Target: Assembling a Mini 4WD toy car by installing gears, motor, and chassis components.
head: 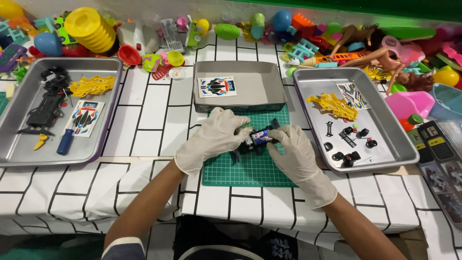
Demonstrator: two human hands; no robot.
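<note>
The fingers (236, 123) of my left hand (211, 139) are clamped on the black toy car (255, 139); my right hand (296, 156) grips its other end. The car is above the green mat (250, 168), between two trays (48, 144).

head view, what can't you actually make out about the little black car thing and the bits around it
- Black toy chassis: head view; the gloved left hand and right hand cover both ends, so its full shape is hidden.
- Small black parts in the right tray: too small to tell apart.
- Dark booklets: cut off by the right edge.
- Left tray: near corner cut off by the left edge.
</note>
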